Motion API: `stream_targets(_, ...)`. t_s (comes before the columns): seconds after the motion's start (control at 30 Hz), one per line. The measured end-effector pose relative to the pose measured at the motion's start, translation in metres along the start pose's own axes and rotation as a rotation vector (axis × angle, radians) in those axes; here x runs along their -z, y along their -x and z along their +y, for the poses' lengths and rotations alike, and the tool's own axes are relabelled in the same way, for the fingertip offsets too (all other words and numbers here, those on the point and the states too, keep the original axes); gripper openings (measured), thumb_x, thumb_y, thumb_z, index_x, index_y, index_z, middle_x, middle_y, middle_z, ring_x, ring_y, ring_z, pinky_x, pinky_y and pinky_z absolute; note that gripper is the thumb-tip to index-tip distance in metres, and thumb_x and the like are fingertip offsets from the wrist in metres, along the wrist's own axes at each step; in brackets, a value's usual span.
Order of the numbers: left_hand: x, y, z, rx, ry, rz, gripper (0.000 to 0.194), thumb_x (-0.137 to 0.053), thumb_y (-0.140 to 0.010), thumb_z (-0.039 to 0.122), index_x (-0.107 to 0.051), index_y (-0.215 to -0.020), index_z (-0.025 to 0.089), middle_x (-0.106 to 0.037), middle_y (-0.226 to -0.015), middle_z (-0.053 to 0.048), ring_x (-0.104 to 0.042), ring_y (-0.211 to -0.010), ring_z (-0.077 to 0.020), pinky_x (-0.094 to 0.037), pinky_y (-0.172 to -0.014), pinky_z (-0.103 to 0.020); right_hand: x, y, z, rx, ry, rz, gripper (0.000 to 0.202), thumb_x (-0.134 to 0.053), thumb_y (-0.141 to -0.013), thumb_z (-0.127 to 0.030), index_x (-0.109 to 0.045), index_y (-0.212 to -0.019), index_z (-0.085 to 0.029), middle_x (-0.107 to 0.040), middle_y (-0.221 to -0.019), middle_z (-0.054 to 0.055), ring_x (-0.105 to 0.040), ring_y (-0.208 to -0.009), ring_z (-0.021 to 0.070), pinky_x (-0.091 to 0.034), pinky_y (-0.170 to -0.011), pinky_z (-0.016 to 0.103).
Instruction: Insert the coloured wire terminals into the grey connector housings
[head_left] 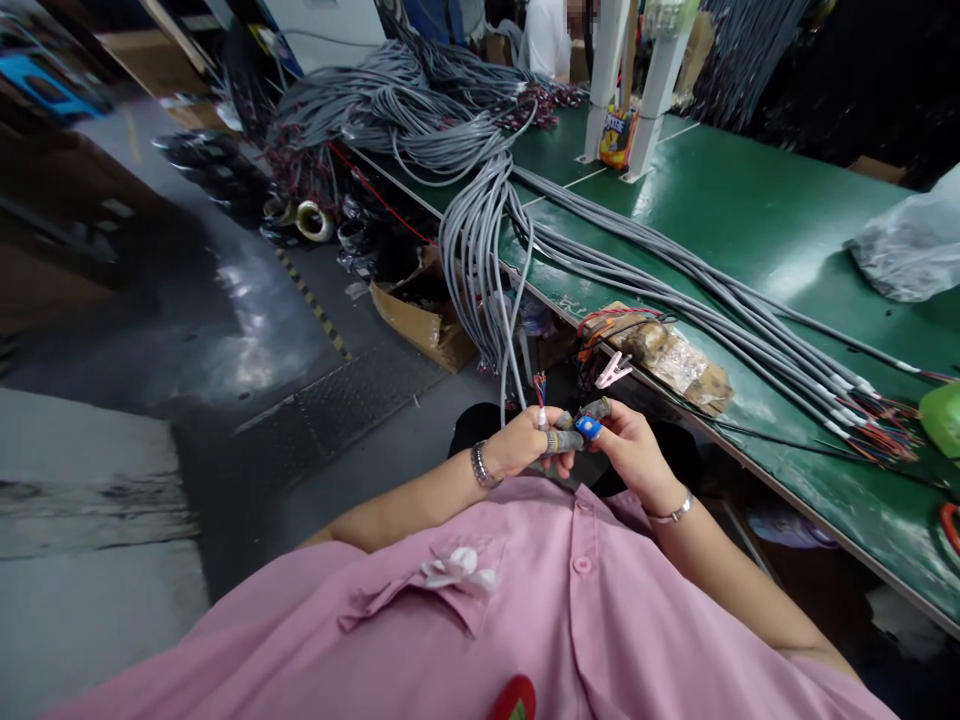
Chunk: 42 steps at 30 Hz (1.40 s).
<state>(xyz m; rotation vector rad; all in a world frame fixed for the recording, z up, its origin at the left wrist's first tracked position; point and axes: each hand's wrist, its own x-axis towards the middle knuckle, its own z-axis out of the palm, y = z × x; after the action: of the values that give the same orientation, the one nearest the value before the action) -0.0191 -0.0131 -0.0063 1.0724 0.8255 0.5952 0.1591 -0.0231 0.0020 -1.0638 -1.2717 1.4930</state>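
Observation:
My left hand (534,440) is closed around the end of a grey cable (541,418). Its thin coloured wires (541,386) stick up above the fingers in red, blue and other colours. Close against it, my right hand (628,440) has thumb and index finger pinched together. A small blue piece (588,428) with a pale spot sits at the right thumb tip; whether it is held or worn there I cannot tell. Grey wrappings cover some fingers of both hands. More grey cables (480,230) hang over the table edge just beyond my hands.
On the green table (712,220) lie a large heap of grey cables (390,110) and a bundle with stripped ends (870,420). A pink clip (615,370) and a taped wooden block (675,360) are at the near edge. Below stands an open cardboard box (420,320).

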Motion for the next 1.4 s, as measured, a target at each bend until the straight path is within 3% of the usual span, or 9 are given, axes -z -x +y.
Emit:
stream_targets(0.23, -0.010, 0.001, -0.002, -0.093, 0.147, 0.248, 0.028, -0.073, -0.073, 0.038, -0.059, -0.071, 0.013, -0.067, -0.061, -0.003, -0.065, -0.051, -0.0137, -0.034, -0.040, -0.017, -0.001, 0.002, 0.013, -0.026, -0.022, 0.147, 0.025, -0.074, -0.075, -0.042, -0.063, -0.078, -0.019, -0.055, -0.062, -0.003, -0.046, -0.052, 0.0094, -0.039, -0.050, 0.024)
stream_targets(0.5, -0.015, 0.000, -0.004, -0.123, 0.220, 0.369, 0.026, -0.070, -0.074, 0.037, -0.060, -0.075, 0.014, -0.066, -0.061, -0.003, -0.065, -0.050, -0.0142, -0.033, -0.039, -0.018, -0.005, 0.007, 0.015, 0.038, -0.026, 0.173, 0.023, -0.073, -0.077, -0.040, -0.063, -0.078, -0.020, -0.056, -0.065, -0.002, -0.047, -0.056, 0.0103, -0.040, -0.051, 0.024)
stream_targets(0.73, -0.014, 0.001, -0.001, -0.122, 0.190, 0.364, 0.022, -0.069, -0.074, 0.033, -0.058, -0.071, 0.014, -0.065, -0.059, -0.002, -0.062, -0.046, -0.0124, -0.032, -0.038, -0.018, -0.006, 0.004, 0.011, -0.036, -0.064, 0.154, 0.025, -0.072, -0.076, -0.042, -0.064, -0.079, -0.019, -0.056, -0.066, -0.002, -0.046, -0.056, 0.0103, -0.041, -0.053, 0.025)
stream_targets(0.9, -0.011, 0.001, -0.001, -0.124, 0.154, 0.333, 0.022, -0.068, -0.075, 0.033, -0.058, -0.070, 0.014, -0.064, -0.057, -0.001, -0.060, -0.044, -0.0115, -0.031, -0.038, -0.018, -0.005, 0.002, 0.005, -0.070, -0.092, 0.076, 0.031, -0.070, -0.077, -0.046, -0.065, -0.094, -0.021, -0.062, -0.081, 0.000, -0.050, -0.062, 0.0114, -0.043, -0.057, 0.026)
stream_targets(1.0, -0.010, 0.003, -0.005, -0.116, 0.097, 0.324, 0.022, -0.069, -0.074, 0.033, -0.058, -0.071, 0.014, -0.065, -0.058, -0.002, -0.060, -0.044, -0.0112, -0.032, -0.039, -0.018, -0.009, -0.001, 0.002, -0.060, -0.072, 0.045, 0.030, -0.073, -0.074, -0.046, -0.064, -0.087, -0.020, -0.063, -0.075, 0.000, -0.051, -0.063, 0.0124, -0.041, -0.057, 0.025)
stream_targets(1.1, -0.009, 0.004, -0.010, -0.117, 0.057, 0.336, 0.021, -0.069, -0.074, 0.032, -0.060, -0.073, 0.014, -0.066, -0.059, -0.002, -0.061, -0.045, -0.0111, -0.033, -0.040, -0.018, -0.014, -0.003, 0.004, -0.039, -0.055, 0.075, 0.029, -0.074, -0.073, -0.045, -0.062, -0.077, -0.019, -0.059, -0.066, -0.001, -0.048, -0.059, 0.0118, -0.038, -0.055, 0.025)
stream_targets(1.4, -0.007, 0.004, -0.006, -0.130, 0.150, 0.390, 0.024, -0.069, -0.073, 0.036, -0.058, -0.071, 0.014, -0.064, -0.058, -0.001, -0.060, -0.043, -0.0112, -0.031, -0.038, -0.019, -0.018, 0.002, 0.014, -0.040, -0.144, 0.234, 0.020, -0.075, -0.074, -0.036, -0.063, -0.079, -0.020, -0.057, -0.068, -0.003, -0.047, -0.059, 0.0095, -0.039, -0.055, 0.024)
